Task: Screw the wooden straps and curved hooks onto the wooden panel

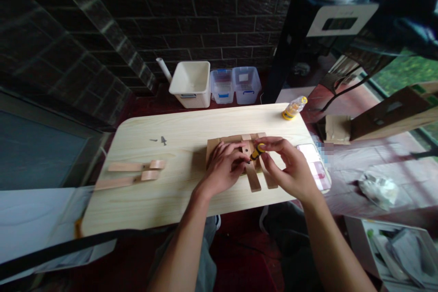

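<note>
A short yellow-and-black screwdriver (257, 151) is held between the thumb and fingers of my right hand (285, 164), tilted with its tip down toward a wooden strip (253, 180). That strip, which has a dark hole, and a second strip (270, 179) lie across a brown block (212, 144). My left hand (224, 162) rests over the block's left part. Its thumb and index finger come together at the screwdriver's tip, around something small and dark that I cannot make out.
Two wooden pieces with raised end blocks (150, 174) and several dark screws (163, 140) lie on the table (143, 210) at left. A clear bottle with yellow ends (294, 108) stands at back right, a phone (313, 164) near the right edge. Plastic bins (190, 96) stand behind.
</note>
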`<state>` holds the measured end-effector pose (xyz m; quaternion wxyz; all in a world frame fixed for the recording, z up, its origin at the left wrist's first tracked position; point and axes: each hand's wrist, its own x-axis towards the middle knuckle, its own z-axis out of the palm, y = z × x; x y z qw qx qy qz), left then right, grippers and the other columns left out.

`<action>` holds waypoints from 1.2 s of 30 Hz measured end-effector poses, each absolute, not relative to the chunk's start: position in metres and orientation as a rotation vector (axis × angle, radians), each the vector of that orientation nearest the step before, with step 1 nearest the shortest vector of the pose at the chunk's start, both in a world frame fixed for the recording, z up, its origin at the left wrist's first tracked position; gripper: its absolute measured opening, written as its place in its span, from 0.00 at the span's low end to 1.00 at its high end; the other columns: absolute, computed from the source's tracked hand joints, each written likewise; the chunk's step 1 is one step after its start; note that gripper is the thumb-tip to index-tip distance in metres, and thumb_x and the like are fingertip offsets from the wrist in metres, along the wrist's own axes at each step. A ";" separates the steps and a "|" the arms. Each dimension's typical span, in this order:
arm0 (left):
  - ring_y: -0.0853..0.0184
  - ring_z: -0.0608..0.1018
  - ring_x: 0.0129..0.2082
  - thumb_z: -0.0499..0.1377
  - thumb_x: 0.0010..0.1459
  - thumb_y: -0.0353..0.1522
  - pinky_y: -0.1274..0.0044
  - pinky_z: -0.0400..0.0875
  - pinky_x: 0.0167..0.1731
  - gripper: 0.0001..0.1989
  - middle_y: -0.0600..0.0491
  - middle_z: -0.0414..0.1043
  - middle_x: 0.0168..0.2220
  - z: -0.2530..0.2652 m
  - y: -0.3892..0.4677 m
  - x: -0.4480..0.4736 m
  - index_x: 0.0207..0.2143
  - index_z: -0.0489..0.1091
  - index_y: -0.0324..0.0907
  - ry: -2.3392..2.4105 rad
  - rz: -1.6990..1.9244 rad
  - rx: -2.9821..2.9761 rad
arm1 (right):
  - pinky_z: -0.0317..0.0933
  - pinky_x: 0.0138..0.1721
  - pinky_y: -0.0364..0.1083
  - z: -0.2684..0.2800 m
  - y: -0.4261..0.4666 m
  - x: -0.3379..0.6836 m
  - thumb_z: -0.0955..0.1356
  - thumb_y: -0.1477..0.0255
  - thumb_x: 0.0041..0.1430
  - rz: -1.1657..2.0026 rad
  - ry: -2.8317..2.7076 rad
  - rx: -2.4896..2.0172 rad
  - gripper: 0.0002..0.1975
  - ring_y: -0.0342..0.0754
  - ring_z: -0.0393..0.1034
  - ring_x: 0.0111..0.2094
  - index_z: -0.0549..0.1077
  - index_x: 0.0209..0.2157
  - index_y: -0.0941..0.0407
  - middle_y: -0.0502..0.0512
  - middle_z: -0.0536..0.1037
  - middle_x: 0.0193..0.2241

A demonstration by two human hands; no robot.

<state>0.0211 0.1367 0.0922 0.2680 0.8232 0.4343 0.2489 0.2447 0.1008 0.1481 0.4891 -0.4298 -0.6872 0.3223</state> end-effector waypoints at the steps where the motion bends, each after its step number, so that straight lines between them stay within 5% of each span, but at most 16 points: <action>1: 0.59 0.72 0.67 0.63 0.68 0.30 0.55 0.56 0.74 0.07 0.56 0.73 0.66 0.092 0.137 0.021 0.44 0.79 0.52 1.172 0.673 2.219 | 0.73 0.60 0.57 0.148 0.101 0.245 0.70 0.71 0.73 0.790 -1.663 -1.044 0.07 0.55 0.78 0.58 0.76 0.49 0.48 0.58 0.82 0.53; 36: 0.59 0.73 0.66 0.63 0.67 0.30 0.55 0.56 0.74 0.07 0.56 0.74 0.65 0.093 0.137 0.022 0.43 0.78 0.52 1.197 0.660 2.198 | 0.73 0.59 0.58 0.149 0.100 0.242 0.69 0.69 0.74 0.819 -1.647 -1.044 0.05 0.55 0.78 0.58 0.76 0.48 0.48 0.59 0.82 0.51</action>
